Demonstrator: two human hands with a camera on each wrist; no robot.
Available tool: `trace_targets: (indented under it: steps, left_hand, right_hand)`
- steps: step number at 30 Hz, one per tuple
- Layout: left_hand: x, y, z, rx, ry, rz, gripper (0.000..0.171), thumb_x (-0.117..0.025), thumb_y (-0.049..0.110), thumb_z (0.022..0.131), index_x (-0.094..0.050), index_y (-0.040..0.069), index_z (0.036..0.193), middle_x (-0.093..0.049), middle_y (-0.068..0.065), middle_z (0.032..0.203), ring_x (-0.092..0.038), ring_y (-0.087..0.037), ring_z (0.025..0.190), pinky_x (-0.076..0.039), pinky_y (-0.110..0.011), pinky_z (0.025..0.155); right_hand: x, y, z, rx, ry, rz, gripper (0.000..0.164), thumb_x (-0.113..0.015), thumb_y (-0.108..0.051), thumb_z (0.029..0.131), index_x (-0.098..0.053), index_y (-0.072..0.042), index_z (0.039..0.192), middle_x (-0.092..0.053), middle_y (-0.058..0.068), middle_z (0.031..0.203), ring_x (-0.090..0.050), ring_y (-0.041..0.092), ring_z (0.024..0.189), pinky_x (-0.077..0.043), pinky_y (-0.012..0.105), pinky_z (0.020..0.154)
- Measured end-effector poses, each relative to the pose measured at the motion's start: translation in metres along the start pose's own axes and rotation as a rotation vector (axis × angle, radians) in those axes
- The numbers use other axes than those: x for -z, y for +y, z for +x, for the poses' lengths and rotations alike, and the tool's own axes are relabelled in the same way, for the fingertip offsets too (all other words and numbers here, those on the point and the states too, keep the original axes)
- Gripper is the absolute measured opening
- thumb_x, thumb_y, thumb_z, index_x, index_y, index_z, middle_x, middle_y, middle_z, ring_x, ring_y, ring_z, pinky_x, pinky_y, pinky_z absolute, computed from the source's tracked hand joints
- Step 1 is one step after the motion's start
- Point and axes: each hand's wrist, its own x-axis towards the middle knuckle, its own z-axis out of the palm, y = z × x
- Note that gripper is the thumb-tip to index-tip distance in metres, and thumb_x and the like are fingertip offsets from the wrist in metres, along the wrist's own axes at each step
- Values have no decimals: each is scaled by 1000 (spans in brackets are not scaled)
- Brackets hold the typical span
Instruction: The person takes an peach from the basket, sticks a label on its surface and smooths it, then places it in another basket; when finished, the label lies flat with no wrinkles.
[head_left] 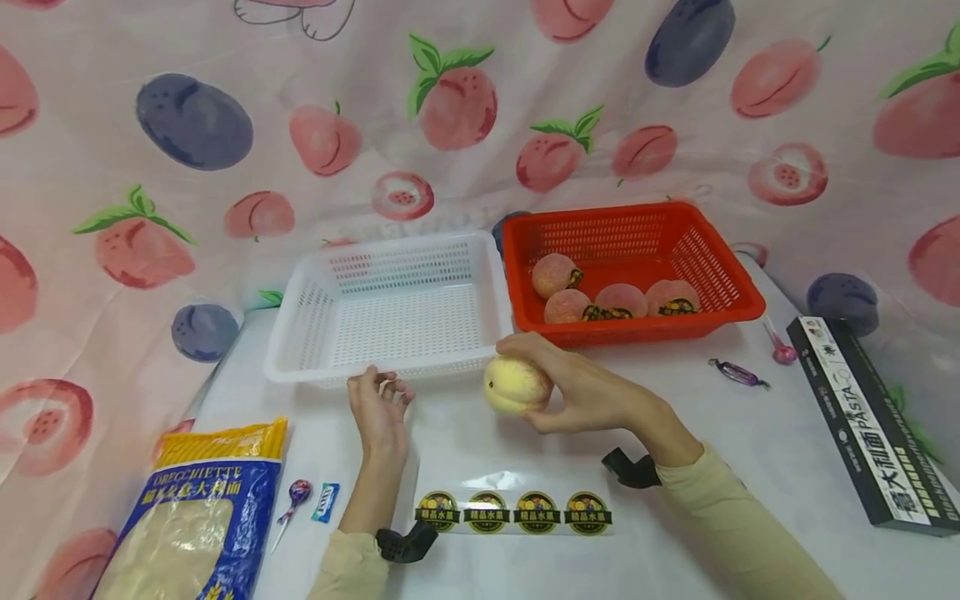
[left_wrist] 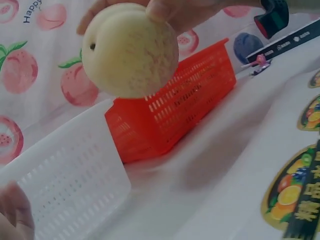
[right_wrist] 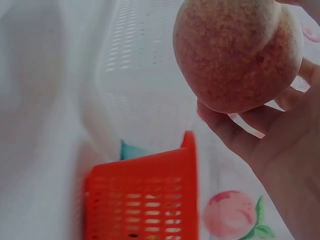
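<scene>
My right hand [head_left: 581, 387] grips a peach [head_left: 517, 384] above the table, in front of where the two baskets meet. The peach is pale yellow on one side; in the right wrist view its other side [right_wrist: 237, 55] is blushed red. My left hand [head_left: 378, 412] holds nothing, its fingers loosely bent near the front rim of the white basket [head_left: 405, 367]. Inside the red basket [head_left: 637, 332] lie several peaches [head_left: 621, 300] bearing dark round stickers. A strip of several black-and-gold fruit stickers [head_left: 513, 512] lies on the table between my forearms.
To the left are a pasta bag [head_left: 195, 508], a lollipop [head_left: 298, 493] and a small blue wrapped candy [head_left: 326, 502]. At the right lie a purple wrapped candy [head_left: 738, 373], a pink lollipop [head_left: 783, 353] and a long black pasta box [head_left: 870, 425]. A fruit-print cloth [head_left: 480, 183] hangs behind.
</scene>
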Motion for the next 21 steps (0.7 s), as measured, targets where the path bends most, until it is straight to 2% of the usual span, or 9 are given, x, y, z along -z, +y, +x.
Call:
trace_targets:
  steps: [3,7,9,11,13,16,19,21]
  left_hand:
    - [-1,-3,-6,110,-78,63,16,-34,32,94,-33,17,92,-41,1,86,-42,-11,67,-40,-22,57]
    - [-3,-10,-14,225,-201,155,23,-35,36,93,-36,15,102,-42,2,84,-42,-10,67,-39,-22,57]
    - [-6,-15,-19,260,-275,248,26,-36,36,93,-38,12,103,-44,1,83,-43,-10,67,-39,-22,57]
    - [-8,-19,-24,267,-370,390,28,-38,35,92,-41,9,102,-46,-1,83,-45,-11,67,-41,-22,57]
    - [-10,-23,-28,234,-478,559,31,-42,34,92,-45,5,102,-50,-5,84,-48,-12,67,-44,-23,58]
    - [-13,-25,-31,115,-621,800,32,-46,33,91,-49,3,102,-55,-13,86,-52,-16,69,-47,-27,59]
    - [-12,-23,-29,-44,-706,992,27,-47,33,90,-54,9,100,-59,-14,87,-56,-18,70,-47,-27,58]
    - [-11,-20,-26,-138,-749,1109,19,-48,33,90,-55,16,97,-61,-8,87,-57,-16,73,-47,-26,60]
  right_hand:
    - [-4,6,-5,-26,-3,29,64,-69,-27,69,-34,-26,123,-40,-19,118,-44,0,102,-43,23,86]
    - [-8,13,-10,-46,-21,5,62,-71,-26,68,-39,-29,122,-40,-19,119,-40,1,104,-42,28,86]
    - [-9,16,-12,-56,-43,-12,62,-71,-26,68,-42,-32,122,-38,-18,121,-40,1,105,-43,28,86]
    - [-11,19,-13,-61,-70,-5,61,-70,-25,68,-43,-33,122,-37,-16,122,-41,3,104,-44,27,85]
    - [-12,21,-14,-58,-99,4,61,-69,-23,68,-44,-33,122,-35,-13,123,-42,5,103,-44,26,83]
    - [-15,22,-14,-49,-130,-8,61,-68,-22,68,-44,-34,123,-34,-11,121,-44,5,100,-44,24,82]
    - [-18,23,-11,-47,-150,-52,64,-67,-24,67,-42,-36,125,-37,-12,117,-44,2,96,-43,23,81]
    - [-19,23,-8,-56,-163,-93,66,-67,-27,67,-40,-36,127,-40,-13,115,-44,1,97,-43,23,83]
